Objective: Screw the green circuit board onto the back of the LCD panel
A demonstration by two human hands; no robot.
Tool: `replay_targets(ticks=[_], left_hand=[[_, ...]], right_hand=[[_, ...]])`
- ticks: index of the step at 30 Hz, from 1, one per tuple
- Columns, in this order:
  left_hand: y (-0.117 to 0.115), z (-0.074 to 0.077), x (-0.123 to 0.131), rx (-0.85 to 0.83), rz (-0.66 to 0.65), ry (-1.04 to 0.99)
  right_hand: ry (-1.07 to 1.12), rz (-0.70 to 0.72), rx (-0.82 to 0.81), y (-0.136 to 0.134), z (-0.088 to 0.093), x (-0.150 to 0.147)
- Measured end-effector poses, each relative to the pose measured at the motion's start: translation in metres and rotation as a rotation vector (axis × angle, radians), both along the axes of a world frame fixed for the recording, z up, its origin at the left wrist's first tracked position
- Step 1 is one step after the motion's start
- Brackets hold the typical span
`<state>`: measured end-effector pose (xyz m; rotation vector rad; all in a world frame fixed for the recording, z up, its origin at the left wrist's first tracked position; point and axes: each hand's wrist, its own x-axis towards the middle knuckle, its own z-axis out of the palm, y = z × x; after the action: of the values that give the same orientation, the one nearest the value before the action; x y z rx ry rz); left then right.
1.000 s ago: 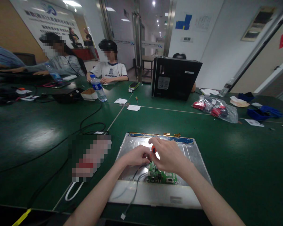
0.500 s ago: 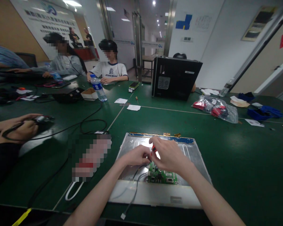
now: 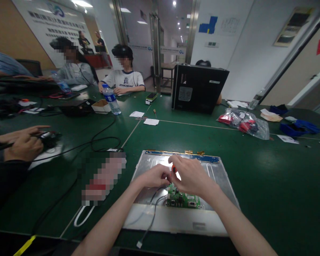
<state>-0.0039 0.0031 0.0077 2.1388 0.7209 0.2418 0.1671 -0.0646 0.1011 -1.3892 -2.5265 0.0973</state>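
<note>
A flat metal display panel (image 3: 149, 193) lies back side up on the green table in front of me, with a blue circuit strip along its far edge. On it sits a green circuit board (image 3: 185, 201). My right hand (image 3: 189, 174) is closed round the orange-and-black handle of a screwdriver (image 3: 174, 168) above the board's far left corner; its shaft and tip are hidden. My left hand (image 3: 157, 175) is closed with fingertips pinched beside that corner, touching or nearly touching the right fingers. What they pinch is hidden. A thin grey cable (image 3: 154, 215) runs off the panel's near edge.
Left of the panel lies a blurred-out pinkish object (image 3: 106, 174) with a white loop. Beyond it a co-worker's hands (image 3: 26, 144) handle a small device with a black cable. Farther back stand a water bottle (image 3: 112, 99) and a black computer case (image 3: 200, 89); a plastic bag (image 3: 245, 122) lies right.
The screwdriver's handle shows turned slightly between my right fingers; both my hands keep their place. On the left, the co-worker's hands have shifted, one finger now stretched out.
</note>
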Motion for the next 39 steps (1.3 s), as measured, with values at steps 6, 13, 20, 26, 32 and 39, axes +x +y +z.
replay_targets(ticks=[6, 13, 20, 26, 32, 39], left_hand=[[-0.0020, 0.0015, -0.0001, -0.007, 0.027, 0.008], [-0.0004, -0.0008, -0.0002, -0.005, 0.037, 0.029], [0.0011, -0.0025, -0.0008, -0.005, -0.029, 0.017], [0.0004, -0.0018, -0.0005, -0.020, 0.003, 0.037], [-0.0007, 0.0029, 0.0005, -0.020, -0.008, 0.012], [-0.0004, 0.0034, 0.0002, 0.003, -0.014, 0.012]], right_hand=[[-0.038, -0.062, 0.029, 0.0042, -0.0034, -0.0013], [-0.063, -0.044, 0.048, 0.0016, -0.0026, -0.0006], [-0.070, -0.118, 0.028, 0.0024, -0.0029, -0.0009], [-0.032, -0.060, 0.016, 0.0012, -0.0013, -0.0012], [-0.041, -0.098, 0.027, 0.0009, -0.0008, -0.0008], [0.000, -0.066, 0.040, 0.0010, -0.0007, -0.0009]])
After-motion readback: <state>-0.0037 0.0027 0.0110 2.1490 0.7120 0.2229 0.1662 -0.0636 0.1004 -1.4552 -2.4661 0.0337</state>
